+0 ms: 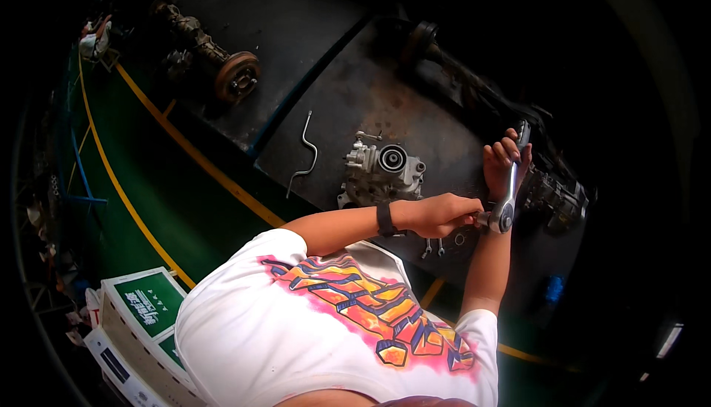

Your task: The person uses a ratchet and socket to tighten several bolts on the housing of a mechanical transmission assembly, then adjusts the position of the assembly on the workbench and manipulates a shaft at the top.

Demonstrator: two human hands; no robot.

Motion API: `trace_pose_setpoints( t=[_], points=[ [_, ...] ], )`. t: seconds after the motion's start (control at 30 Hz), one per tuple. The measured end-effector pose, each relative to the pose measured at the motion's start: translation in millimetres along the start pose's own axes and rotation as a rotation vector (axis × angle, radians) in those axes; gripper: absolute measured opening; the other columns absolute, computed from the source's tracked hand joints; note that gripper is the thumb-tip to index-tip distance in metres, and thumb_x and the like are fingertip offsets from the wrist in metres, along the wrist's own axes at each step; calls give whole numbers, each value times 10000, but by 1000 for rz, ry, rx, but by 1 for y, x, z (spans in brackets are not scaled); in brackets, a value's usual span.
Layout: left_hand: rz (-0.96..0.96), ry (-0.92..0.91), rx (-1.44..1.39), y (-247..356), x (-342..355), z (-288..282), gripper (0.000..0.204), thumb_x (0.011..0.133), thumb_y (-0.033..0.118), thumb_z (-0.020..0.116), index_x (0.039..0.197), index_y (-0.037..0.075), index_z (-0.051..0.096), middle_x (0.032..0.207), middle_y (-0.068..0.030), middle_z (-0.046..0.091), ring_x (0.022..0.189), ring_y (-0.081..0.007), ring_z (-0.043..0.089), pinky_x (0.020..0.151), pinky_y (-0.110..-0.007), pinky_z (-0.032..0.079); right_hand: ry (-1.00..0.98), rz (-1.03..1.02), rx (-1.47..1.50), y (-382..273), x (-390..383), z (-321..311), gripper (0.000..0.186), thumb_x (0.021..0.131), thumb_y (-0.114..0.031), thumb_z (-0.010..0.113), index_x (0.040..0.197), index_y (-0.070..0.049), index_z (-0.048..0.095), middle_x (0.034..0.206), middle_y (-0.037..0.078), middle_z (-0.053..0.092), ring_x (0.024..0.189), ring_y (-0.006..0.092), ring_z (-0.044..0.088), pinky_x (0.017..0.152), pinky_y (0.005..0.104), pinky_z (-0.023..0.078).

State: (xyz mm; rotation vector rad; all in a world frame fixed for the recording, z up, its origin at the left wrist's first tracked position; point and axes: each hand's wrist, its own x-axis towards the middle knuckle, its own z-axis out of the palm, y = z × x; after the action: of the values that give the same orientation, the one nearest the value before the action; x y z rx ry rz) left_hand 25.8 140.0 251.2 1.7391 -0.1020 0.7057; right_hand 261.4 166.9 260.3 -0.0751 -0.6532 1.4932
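My left hand (449, 213) is closed on a silver socket (483, 219) at the head of a ratchet wrench (511, 188). My right hand (500, 157), higher up on the right, has its fingers wrapped round the ratchet's handle. Just left of both hands, a silver-grey housing assembly (381, 174) with a round bore on top lies on the dark steel bench (318, 74). A bent steel bar (309, 148) lies left of the housing. Below my left hand, a couple of spanners (428, 245) and a small ring (460, 238) are on the bench, partly hidden by my arm.
A rusty axle with a hub (237, 74) sits at the upper left, a dark axle assembly (555, 192) along the right. A blue object (554, 287) is at lower right. A white-and-green cabinet (141, 311) stands lower left by the yellow-lined floor. Someone in pale clothing (95, 40) is far left.
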Motion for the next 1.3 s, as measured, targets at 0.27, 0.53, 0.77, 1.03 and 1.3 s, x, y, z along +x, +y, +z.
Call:
trace_pose_setpoints(
  t=[0.27, 0.53, 0.77, 1.03, 1.3],
  points=[
    [-59, 84, -141, 9, -19, -16, 451, 902, -206, 562, 1298, -32, 688, 1113, -150, 754, 1058, -246, 755, 958, -350, 595, 122, -60, -72, 5, -14, 31, 393, 1144, -411, 664, 1335, -91, 538, 974, -21, 648, 848, 124, 591, 812, 310, 438],
    [-22, 601, 87, 15, -27, -31, 279, 890, -148, 737, 1137, -40, 811, 989, -102, 847, 917, -140, 794, 858, -296, 620, 55, -488, -318, 5, -103, 85, 301, 1057, -207, 803, 1249, -172, 574, 1242, 14, 634, 1347, 290, 590, 1210, 465, 435],
    [3, 508, 225, 28, -36, -52, 224, 951, -65, 797, 1171, -26, 803, 1009, -96, 846, 960, -146, 812, 871, -289, 616, 80, -508, -622, 38, -142, 101, 340, 1014, -242, 854, 1188, -152, 575, 1311, 66, 656, 1497, 443, 566, 1219, 546, 478],
    [-45, 322, 143, 27, -25, -77, 284, 925, -138, 711, 1186, -51, 783, 1083, -134, 853, 1006, -184, 824, 925, -295, 640, 37, -494, -561, 37, -142, 86, 319, 1034, -214, 828, 1211, -139, 573, 1364, 82, 629, 1548, 427, 508, 1309, 527, 410],
    [-9, 419, 294, 36, -23, -75, 251, 898, -47, 874, 1139, 2, 821, 1080, -114, 851, 973, -153, 814, 869, -292, 637, 39, -479, -583, 35, -139, 85, 322, 1040, -221, 819, 1217, -135, 564, 1346, 87, 626, 1539, 442, 515, 1293, 562, 437]
  ],
)
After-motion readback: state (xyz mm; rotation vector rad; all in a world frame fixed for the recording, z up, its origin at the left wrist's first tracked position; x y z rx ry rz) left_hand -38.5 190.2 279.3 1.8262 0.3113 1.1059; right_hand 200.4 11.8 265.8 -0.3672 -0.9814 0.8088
